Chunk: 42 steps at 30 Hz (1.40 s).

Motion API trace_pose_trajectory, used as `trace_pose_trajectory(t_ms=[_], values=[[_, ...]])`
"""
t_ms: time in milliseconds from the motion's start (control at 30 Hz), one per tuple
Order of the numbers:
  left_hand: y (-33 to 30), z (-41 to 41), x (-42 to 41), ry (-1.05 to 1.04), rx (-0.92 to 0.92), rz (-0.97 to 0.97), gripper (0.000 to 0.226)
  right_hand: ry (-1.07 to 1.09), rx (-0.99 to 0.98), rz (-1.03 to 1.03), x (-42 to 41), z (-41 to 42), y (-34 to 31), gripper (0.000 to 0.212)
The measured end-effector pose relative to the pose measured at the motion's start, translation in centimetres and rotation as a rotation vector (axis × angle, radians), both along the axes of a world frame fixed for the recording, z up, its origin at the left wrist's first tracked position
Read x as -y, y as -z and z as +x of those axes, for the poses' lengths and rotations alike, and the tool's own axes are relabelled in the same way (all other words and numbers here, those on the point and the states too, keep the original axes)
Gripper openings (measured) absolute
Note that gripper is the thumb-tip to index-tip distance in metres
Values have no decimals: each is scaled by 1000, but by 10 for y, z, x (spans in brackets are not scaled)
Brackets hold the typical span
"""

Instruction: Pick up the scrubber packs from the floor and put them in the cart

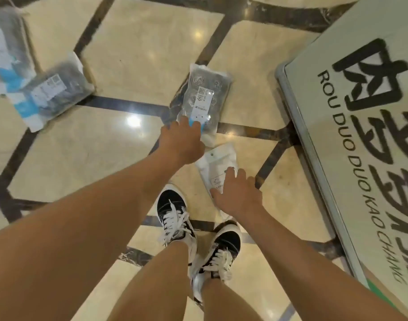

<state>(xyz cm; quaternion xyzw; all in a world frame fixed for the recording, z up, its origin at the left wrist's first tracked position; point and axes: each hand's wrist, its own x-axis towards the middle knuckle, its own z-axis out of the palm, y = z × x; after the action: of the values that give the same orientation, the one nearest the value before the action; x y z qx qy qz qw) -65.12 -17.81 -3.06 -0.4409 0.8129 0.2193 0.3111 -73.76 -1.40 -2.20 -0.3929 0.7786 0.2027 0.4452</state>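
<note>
On the floor, both hands — left (pixel 183 141), right (pixel 239 195) — fingers spread, touch scrubber packs (pixel 204 98).

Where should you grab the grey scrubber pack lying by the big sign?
Probably by its near end, coming from the person's side. The grey scrubber pack lies flat on the floor, so its bulky middle is hard to pinch, but its flat sealed edge points toward the left hand, already touching it there.
</note>
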Motion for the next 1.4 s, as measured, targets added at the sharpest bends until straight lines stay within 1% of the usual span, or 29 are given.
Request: trace_pose_trajectory(t_ms=[67,100,167,200,233,300,333,367,400,433,467,500,533,567,600,633,667,733,800,833,867,933,1000,1100,1200,1300,1400], values=[[57,-13,16,2,4,2,50,50,0,114,-4,6,60,104],[82,-19,22,29,7,2,54,104,-4,167,-8,10,84,119],[121,-25,27,163,8,-9,70,236,-23,219,-18,16,120,141],[134,-25,27,216,12,4,80,272,-48,217,-23,16,132,147],[146,-22,24,223,19,29,90,277,-83,196,-29,15,140,149],[156,-12,15,161,29,50,103,266,-134,106,-39,7,148,145],[156,-6,7,127,43,46,107,284,-124,60,-42,0,148,142],[154,-3,-3,87,64,43,109,347,-86,17,-45,-8,148,137],[150,-3,-13,24,89,66,110,476,-19,-42,-47,-18,144,130],[145,-5,-24,-105,98,113,109,666,81,-115,-48,-29,138,118],[136,-8,-32,-284,95,185,108,869,194,-184,-47,-38,129,101],[130,-11,-37,-466,87,247,106,1042,300,-211,-45,-46,121,80],[126,-13,-38,-609,63,289,104,1163,388,-184,-44,-54,113,58],[127,-10,-37,-679,27,295,100,1258,451,-142,-45,-61,108,39],[124,-6,-33,-680,-7,274,96,1327,473,-98,-46,-66,106,27],[125,3,-27,-632,-28,212,92,1377,455,-66,-49,-71,109,23],[126,16,-19,-568,-31,122,89,1422,417,-52,-52,-75,114,28],[137,43,-2,-483,41,-37,87,1553,333,-76,-55,-79,124,46],[146,61,11,-514,137,-41,80,1665,274,-135,-58,-75,133,64],[151,68,15,-522,172,-12,78,1683,248,-162,-59,-71,136,74],[151,72,17,-498,204,17,77,1654,217,-190,-59,-66,138,80],[151,78,19,-421,201,44,76,1586,153,-240,-57,-57,139,81],[144,84,16,-421,115,66,77,1573,131,-248,-52,-51,132,74],[120,86,7,-588,-66,116,68,1557,172,-283,-44,-48,110,66],[65,85,-1,-777,-206,154,64,1461,289,-348,-30,-48,65,59],[-1,86,0,-926,-357,183,60,1339,426,-387,-4,-55,4,62],[-80,91,1,-1051,-499,153,48,1177,528,-430,28,-66,-70,50]])
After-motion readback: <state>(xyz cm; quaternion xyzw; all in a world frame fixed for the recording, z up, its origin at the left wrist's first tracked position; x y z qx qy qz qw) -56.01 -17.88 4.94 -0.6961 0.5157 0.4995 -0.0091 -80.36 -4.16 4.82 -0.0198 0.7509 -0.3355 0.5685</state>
